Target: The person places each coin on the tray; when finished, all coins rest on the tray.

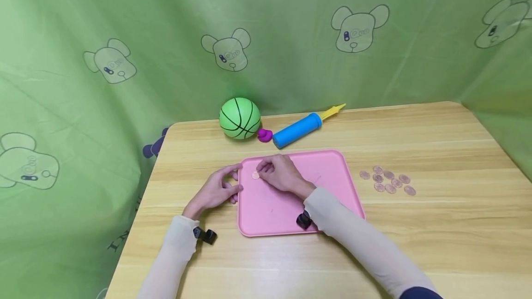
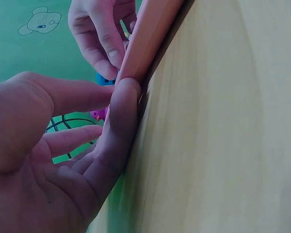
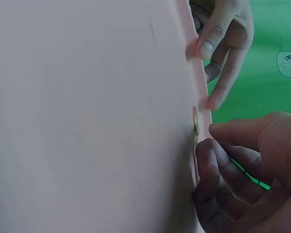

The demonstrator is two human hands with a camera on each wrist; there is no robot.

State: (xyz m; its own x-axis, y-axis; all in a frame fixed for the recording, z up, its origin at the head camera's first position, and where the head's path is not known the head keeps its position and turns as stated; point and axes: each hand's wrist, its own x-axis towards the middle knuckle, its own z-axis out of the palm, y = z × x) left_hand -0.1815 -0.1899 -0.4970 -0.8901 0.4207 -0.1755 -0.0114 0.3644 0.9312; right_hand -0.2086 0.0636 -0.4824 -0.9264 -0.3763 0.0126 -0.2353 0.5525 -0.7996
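Head: one round copper-coloured coin (image 1: 255, 175) is set on the pink rectangular tray (image 1: 270, 218); similar coins (image 1: 389, 174) are left on the wooden table (image 1: 457, 243), work seemingly barely begun | Left wrist: tray rim is pinched by the left hand (image 2: 63, 131) | Right wrist: right hand (image 3: 281, 170) is loosely curled beside the coin, nothing seen held

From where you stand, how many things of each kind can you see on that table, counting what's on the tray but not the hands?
Coins: 10 (9 beside the tray, 1 on it)
Tray: 1
Ball: 1
Toy duck: 1
Pump: 1
Total in sight: 14
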